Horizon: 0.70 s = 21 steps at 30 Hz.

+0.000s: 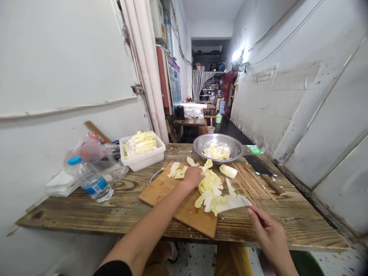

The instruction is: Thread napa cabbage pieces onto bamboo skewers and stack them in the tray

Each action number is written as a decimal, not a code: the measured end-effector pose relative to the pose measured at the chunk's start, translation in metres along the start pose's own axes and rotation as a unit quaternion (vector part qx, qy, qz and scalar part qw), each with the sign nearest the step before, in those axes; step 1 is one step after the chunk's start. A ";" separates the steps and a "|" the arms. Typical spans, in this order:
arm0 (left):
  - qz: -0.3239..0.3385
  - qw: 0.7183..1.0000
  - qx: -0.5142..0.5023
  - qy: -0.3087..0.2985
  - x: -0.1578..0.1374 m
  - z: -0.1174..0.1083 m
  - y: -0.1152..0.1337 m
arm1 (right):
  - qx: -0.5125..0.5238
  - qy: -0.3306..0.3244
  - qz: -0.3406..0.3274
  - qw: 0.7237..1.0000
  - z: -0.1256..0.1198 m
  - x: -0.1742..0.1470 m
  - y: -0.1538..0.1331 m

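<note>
My left hand (pixel 193 177) reaches over the cutting board (pixel 161 187), its fingers curled down onto the loose cabbage leaves (pixel 211 183); the fingertips are partly hidden among them. Near the table's front, my right hand (pixel 268 230) is closed in a pinch on the pale end of a long cabbage leaf (pixel 230 204). This leaf stretches left to the board's right edge; whether a skewer runs through it I cannot tell. Smaller leaf pieces (pixel 174 170) lie left of my left hand. A cabbage core (pixel 228 171) rests just beyond the pile, beside many thin wooden skewers (pixel 253 184).
A metal bowl (pixel 198 147) with cabbage pieces stands at the back edge. Left of it is a white tub (pixel 146 160) with stacked yellowish leaves. A cleaver (pixel 258 165) lies on the right. A water bottle (pixel 93 182) and plastic bags (pixel 106 157) occupy the left.
</note>
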State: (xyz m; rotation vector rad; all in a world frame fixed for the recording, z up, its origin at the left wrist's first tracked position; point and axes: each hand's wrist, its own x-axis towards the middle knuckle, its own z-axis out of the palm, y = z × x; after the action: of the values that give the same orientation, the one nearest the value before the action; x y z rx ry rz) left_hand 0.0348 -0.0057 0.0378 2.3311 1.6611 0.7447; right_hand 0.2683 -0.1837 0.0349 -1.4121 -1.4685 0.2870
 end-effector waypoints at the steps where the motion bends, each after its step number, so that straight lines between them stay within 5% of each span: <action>1: -0.007 1.000 -0.008 0.008 0.004 0.002 0.001 | -0.002 -0.005 -0.006 1.000 0.000 -0.001 0.001; 7: -0.048 0.989 -0.089 0.108 0.005 -0.020 0.013 | -0.028 -0.004 -0.049 0.998 0.000 -0.005 0.002; 13: -0.071 0.960 -0.248 0.112 -0.052 -0.065 0.015 | -0.020 -0.026 -0.114 0.993 0.001 -0.003 -0.013; 18: -0.173 0.761 -0.625 -0.012 -0.101 -0.068 0.006 | -0.018 -0.133 -0.178 0.975 0.015 0.004 -0.029; 21: -0.216 0.694 -0.686 -0.010 -0.118 -0.058 0.001 | -0.029 -0.193 -0.185 0.963 0.025 0.007 -0.033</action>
State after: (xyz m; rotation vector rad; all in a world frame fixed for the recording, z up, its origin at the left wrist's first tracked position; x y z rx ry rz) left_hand -0.0223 -0.1228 0.0543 0.8212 0.8702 1.1977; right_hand 0.2306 -0.1753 0.0520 -1.1337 -2.0409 0.2953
